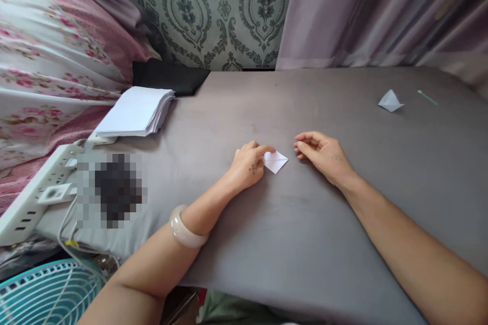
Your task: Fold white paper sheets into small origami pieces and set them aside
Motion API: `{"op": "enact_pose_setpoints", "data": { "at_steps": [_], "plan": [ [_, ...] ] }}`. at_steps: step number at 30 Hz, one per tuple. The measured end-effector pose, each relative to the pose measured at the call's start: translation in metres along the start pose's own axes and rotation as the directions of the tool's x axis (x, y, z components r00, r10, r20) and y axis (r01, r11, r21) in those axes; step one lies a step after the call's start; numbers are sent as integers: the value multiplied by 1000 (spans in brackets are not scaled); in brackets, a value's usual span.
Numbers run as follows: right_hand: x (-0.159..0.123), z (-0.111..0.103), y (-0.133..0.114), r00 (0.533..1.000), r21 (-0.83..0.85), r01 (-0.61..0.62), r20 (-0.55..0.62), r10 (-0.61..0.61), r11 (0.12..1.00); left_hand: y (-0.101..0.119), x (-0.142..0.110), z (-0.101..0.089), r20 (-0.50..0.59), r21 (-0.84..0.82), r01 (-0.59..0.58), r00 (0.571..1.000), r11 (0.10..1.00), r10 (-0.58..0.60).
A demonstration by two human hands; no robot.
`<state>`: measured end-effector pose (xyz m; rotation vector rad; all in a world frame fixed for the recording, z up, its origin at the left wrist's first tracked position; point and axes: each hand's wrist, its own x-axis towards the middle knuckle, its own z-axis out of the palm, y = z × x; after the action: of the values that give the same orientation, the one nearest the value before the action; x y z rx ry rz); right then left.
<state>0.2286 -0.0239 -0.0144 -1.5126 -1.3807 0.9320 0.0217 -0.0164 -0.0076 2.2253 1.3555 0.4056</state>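
A small square of folded white paper (276,162) lies on the grey cloth, turned cornerwise, with a crease line across it. My left hand (249,163) rests at its left corner, fingers curled and the thumb pressing the paper down; that corner is hidden beneath. Just right of the paper, apart from it, my right hand (322,156) hovers with loosely bent fingers and nothing visible in them. Farther off at the right stands another folded white paper piece (391,101), its points raised.
A stack of white paper (135,111) lies at the back left before a black cloth (168,76). Near the left edge are a white power strip (41,193) with cables and a blurred dark patch. A thin stick (427,97) lies far right. Below left is a turquoise fan (49,292).
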Motion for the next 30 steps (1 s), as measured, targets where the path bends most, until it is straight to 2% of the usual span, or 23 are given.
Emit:
{"op": "enact_pose_setpoints", "data": {
  "at_steps": [2,5,7,9,13,17,19,22,25,28,30],
  "plan": [
    [-7,4,0,990,-129,121,-51,-129,984,0,0,1,-7,4,0,1000,1000,0],
    [-20,11,-4,944,-429,312,38,-329,848,0,0,1,-17,-5,6,1000,1000,-6],
    [-29,13,-8,921,-543,370,112,-372,753,0,0,0,-17,-18,12,1000,1000,-12],
    [-35,14,-11,922,-605,371,147,-359,704,0,0,0,-14,-28,17,1000,999,-17],
    [-36,12,-14,930,-634,360,190,-313,685,1,0,0,-7,-41,33,999,999,-33],
    [-28,8,-11,965,-596,256,201,-167,762,2,0,-1,3,-49,56,998,997,-56],
    [-25,6,-10,969,-596,230,211,-127,769,3,1,-1,8,-47,80,997,996,-80],
    [-28,6,-11,955,-651,294,236,-182,700,5,1,-2,7,-27,139,990,990,-139],
    [-35,11,-14,912,-687,409,289,-290,601,5,0,-2,1,-21,161,987,987,-161],
    [-39,22,-15,862,-623,498,276,-426,604,4,0,-2,-4,-25,156,988,987,-156],
    [-39,28,-14,848,-579,517,246,-470,630,3,0,-1,-6,-27,153,988,988,-153]
  ]
}}
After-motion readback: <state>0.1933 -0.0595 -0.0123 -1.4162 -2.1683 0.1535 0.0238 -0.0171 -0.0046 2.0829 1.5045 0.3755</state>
